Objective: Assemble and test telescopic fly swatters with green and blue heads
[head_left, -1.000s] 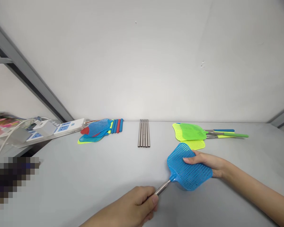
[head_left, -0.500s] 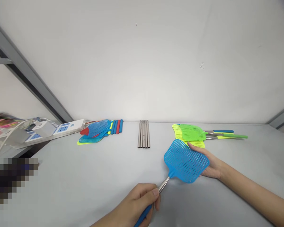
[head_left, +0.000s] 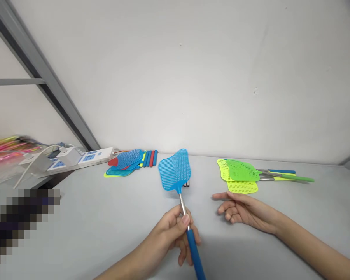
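My left hand [head_left: 179,233] is closed around the metal rod of a blue fly swatter [head_left: 175,171], just above its blue grip. The swatter's mesh head points up and away from me, over the middle of the table. Behind that head the metal tubes [head_left: 188,183] are mostly hidden, with only their near ends showing. My right hand [head_left: 242,210] is open and empty, its fingers spread above the table to the right of the swatter. Just beyond it lies a pile of fly swatters [head_left: 242,171] with green and yellow heads and metal rods.
At the back left, loose swatter heads [head_left: 130,159] overlap beside a row of blue and red grips [head_left: 150,158]. A white power strip [head_left: 96,155] with plugs and cables stands left of them. The wall [head_left: 192,97] rises at the table's far edge.
My left hand has swung the blue swatter's head leftward, away from my right hand, so it now covers most of the metal tubes. My right hand has let go of the head.
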`<control>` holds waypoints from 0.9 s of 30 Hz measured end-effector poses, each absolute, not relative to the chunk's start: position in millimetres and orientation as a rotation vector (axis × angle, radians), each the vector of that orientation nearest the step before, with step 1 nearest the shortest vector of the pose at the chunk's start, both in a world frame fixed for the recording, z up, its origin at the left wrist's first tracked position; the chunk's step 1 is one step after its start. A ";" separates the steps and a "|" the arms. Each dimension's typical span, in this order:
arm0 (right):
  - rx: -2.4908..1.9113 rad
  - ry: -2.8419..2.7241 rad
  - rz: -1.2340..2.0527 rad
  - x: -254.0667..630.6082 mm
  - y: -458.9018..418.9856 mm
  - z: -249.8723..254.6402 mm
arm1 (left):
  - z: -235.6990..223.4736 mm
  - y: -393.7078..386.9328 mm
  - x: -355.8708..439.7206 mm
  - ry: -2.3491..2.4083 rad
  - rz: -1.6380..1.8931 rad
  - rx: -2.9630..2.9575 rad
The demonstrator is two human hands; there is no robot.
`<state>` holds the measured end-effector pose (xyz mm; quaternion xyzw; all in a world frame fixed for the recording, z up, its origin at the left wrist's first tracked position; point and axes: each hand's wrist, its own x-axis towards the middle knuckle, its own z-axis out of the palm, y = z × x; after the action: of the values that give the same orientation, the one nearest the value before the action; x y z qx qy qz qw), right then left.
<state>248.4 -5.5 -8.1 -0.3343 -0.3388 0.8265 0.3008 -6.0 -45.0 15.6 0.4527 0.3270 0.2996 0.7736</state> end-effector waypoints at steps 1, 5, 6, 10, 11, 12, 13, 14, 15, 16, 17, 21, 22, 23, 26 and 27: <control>-0.886 -0.910 2.187 247.5 -6.7 -7.7 | 17.4 -44.9 -5.8 0.696 0.686 0.967; -0.849 -0.991 2.199 240.3 -13.9 -7.4 | 21.0 -42.8 -4.5 0.701 0.818 0.868; -0.831 -1.018 2.213 237.8 -16.4 -7.5 | 20.5 -41.4 -4.3 0.716 0.842 0.841; -0.773 -1.135 2.282 229.8 -24.5 -10.8 | 16.0 -35.3 -4.1 0.776 0.900 0.752; -0.779 -1.157 2.291 229.0 -25.1 -12.3 | 15.1 -34.2 -3.9 0.775 0.906 0.740; -0.796 -1.168 2.297 228.8 -25.2 -13.8 | 14.6 -33.5 -3.7 0.766 0.911 0.734; -0.815 -1.167 2.300 229.0 -24.8 -15.3 | 14.4 -33.0 -3.4 0.755 0.917 0.730; -0.831 -1.162 2.302 229.5 -24.1 -16.7 | 14.4 -32.8 -3.1 0.743 0.922 0.730; -0.841 -1.159 2.306 230.1 -23.2 -17.8 | 14.7 -32.8 -2.9 0.735 0.929 0.731; -0.845 -1.159 2.307 230.8 -22.4 -18.7 | 14.9 -32.9 -2.8 0.733 0.938 0.727; -0.845 -1.164 2.308 231.3 -21.8 -19.3 | 15.3 -33.0 -2.8 0.732 0.949 0.716; -0.825 -1.132 2.295 232.3 -20.6 -20.0 | 17.1 -32.9 -4.5 0.701 1.012 0.619; -0.814 -1.111 2.292 232.3 -20.5 -19.9 | 17.6 -32.5 -5.0 0.691 1.030 0.591; -0.803 -1.091 2.289 232.4 -20.3 -19.7 | 17.9 -31.9 -5.4 0.689 1.048 0.565; -0.787 -1.033 2.274 232.9 -19.3 -18.3 | 16.9 -28.6 -6.3 0.742 1.097 0.502; -0.787 -1.009 2.267 233.0 -18.9 -17.6 | 15.8 -27.1 -6.7 0.771 1.113 0.486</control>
<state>233.0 -18.9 -17.6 -0.2913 -0.3737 0.8395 0.2661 -6.7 -27.1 15.8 0.2226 0.3533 0.5098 0.7521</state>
